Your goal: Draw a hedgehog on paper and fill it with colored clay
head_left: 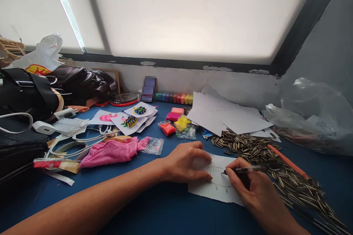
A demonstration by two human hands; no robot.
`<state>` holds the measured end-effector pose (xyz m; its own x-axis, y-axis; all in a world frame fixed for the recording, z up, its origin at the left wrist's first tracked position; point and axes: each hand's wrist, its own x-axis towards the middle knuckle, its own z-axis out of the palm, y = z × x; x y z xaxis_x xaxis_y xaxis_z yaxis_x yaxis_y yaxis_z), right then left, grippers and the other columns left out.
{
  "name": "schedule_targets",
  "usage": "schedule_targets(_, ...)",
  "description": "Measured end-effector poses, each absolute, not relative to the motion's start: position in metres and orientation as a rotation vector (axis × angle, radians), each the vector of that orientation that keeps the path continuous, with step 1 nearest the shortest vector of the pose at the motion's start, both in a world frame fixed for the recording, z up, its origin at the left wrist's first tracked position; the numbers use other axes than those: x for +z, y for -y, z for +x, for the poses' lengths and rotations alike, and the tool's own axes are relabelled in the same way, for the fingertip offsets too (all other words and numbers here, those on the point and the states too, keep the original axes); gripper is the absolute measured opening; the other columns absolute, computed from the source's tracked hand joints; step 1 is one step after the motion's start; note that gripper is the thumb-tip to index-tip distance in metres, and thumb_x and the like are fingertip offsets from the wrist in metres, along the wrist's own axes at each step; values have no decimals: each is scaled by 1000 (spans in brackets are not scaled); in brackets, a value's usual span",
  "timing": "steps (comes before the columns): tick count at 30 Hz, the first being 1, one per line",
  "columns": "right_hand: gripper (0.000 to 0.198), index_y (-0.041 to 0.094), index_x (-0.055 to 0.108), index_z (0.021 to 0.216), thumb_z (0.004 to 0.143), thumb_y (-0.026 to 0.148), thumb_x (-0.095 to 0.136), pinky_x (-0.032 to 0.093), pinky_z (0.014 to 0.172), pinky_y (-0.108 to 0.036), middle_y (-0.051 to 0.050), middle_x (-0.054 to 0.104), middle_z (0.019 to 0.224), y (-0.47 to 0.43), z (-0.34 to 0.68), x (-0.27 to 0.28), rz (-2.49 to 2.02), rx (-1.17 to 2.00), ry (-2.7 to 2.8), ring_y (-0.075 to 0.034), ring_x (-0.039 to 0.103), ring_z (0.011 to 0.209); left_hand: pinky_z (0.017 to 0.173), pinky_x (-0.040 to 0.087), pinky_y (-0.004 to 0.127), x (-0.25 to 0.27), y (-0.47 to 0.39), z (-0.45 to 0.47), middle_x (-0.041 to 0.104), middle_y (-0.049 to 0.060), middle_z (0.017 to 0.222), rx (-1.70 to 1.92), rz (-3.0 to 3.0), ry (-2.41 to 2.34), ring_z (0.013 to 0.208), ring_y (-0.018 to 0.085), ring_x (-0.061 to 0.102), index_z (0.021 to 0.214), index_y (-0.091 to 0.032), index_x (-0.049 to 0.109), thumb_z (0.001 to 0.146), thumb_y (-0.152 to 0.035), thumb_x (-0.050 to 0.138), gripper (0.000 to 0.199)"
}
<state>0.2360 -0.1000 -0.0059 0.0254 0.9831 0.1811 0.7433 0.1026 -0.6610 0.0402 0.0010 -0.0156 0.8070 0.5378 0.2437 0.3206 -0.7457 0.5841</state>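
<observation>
A small piece of white paper (pixel 200 187) lies on the blue table in front of me. It bears a black line drawing of a rounded body with rows of wavy marks and two little zigzag feet. My left hand (pixel 190 163) rests on the paper's left side, thumb and fingers spread around the drawing. In my right hand (pixel 252 187) a black pen (pixel 248 169) is gripped, its tip at the drawing's right part. The right hand covers the paper's right edge. Striped sunflower seeds (pixel 293 181) are heaped just beyond and right of that hand.
An orange stick (pixel 288 161) lies across the seeds. Farther back are white sheets (pixel 234 115), clay packets (pixel 167 128), a row of coloured clay (pixel 176 98) and decorated paper pieces (pixel 129 121). Leftward sit a pink cloth (pixel 110 152), white cables and bags; a plastic bag (pixel 311 117) stands right.
</observation>
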Motion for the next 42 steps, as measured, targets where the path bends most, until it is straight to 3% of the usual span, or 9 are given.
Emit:
schedule_targets(11, 29, 25, 56, 73, 89, 46, 45, 30, 34, -22, 6, 47, 44, 101, 248, -16, -1686, 295, 1708, -12, 43, 36, 70, 42, 24, -16, 0, 39, 58, 4, 96, 550, 2463, -631, 83, 17, 58, 107, -21, 71, 74, -49, 75, 44)
schedule_targets(42, 29, 25, 56, 76, 90, 47, 45, 34, 37, -23, 5, 50, 47, 102, 245, -11, -1681, 370, 1773, -14, 47, 39, 69, 41, 25, -13, 1, 39, 58, 5, 95, 525, 2468, -642, 82, 18, 58, 108, -21, 71, 75, -48, 75, 43)
